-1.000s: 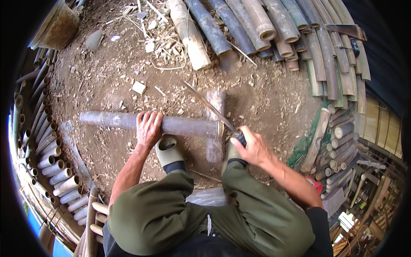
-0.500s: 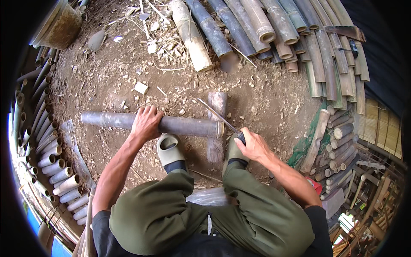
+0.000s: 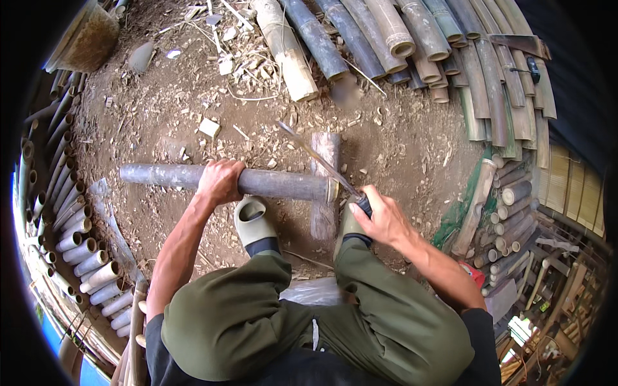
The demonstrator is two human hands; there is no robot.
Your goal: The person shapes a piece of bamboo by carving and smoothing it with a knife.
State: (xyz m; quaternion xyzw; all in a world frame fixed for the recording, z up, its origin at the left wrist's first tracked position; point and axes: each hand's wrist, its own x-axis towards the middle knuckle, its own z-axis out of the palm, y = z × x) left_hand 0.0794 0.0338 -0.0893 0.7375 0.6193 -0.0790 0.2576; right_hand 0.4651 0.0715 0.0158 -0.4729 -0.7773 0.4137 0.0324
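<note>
**Head view: bamboo pole gripped on a chopping block, blade raised**

Head camera looks down on a person crouched over bare dirt. At centre frame the left hand (image 3: 221, 182) is closed over a dark grey bamboo pole (image 3: 167, 175), fingers wrapped across its top, pinning it down. The pole lies level across the middle of the frame, its left end free over the ground and its cut right end resting on a short wooden block (image 3: 325, 186) that lies at right angles to it. Just right of centre the right hand (image 3: 384, 219) is clenched around the dark handle of a long knife (image 3: 318, 161); the blade slants up and to the left from the fist, blurred, passing above the block and the pole's cut end.

Below the pole, a pale green clog (image 3: 252, 222) sits on the dirt between the hands, with olive-green trousers (image 3: 238, 315) filling the lower frame. Wood chips and splinters litter the ground (image 3: 412, 141) around the block. Thick bamboo poles (image 3: 386, 32) are stacked across the upper right, short cut bamboo tubes (image 3: 71, 238) line the left edge, and a woven basket (image 3: 87, 35) stands at upper left.
</note>
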